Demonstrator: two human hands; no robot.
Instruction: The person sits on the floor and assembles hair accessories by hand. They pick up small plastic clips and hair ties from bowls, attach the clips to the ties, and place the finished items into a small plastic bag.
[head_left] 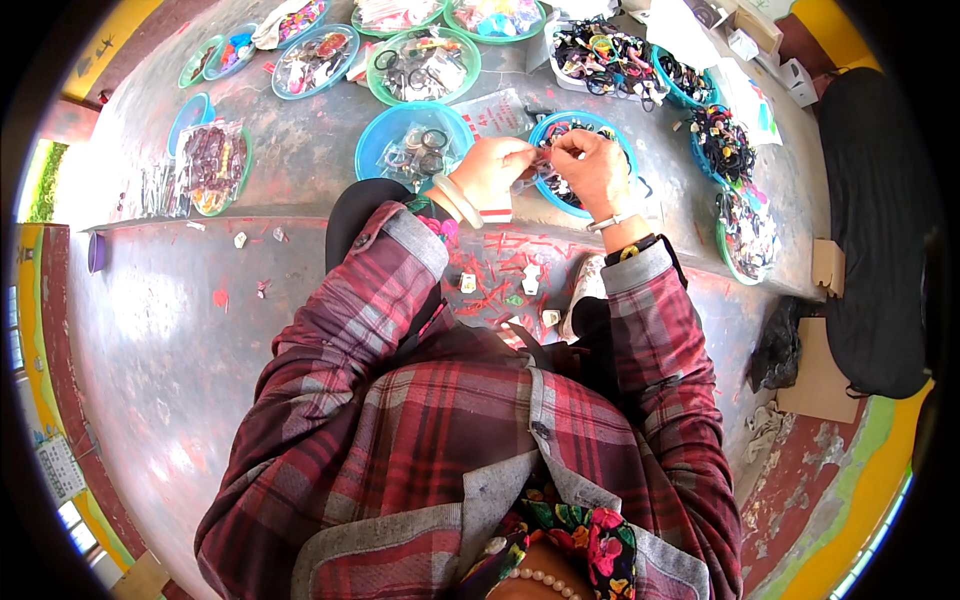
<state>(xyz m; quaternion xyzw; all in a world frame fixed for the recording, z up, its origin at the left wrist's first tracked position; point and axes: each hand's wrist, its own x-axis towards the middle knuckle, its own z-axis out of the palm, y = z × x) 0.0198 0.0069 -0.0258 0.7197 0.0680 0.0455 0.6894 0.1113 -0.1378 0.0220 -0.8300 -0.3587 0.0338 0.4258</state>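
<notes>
The left hand [490,172] and right hand [597,178] pinch clear plastic [525,180]. A filled blue basket [553,201] sits beneath the right.

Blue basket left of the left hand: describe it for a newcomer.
On the grey platform, find the left hand. The round blue basket is just left of it. It holds clear plastic; the second blue basket, by the right hand, holds darker clutter.
</notes>
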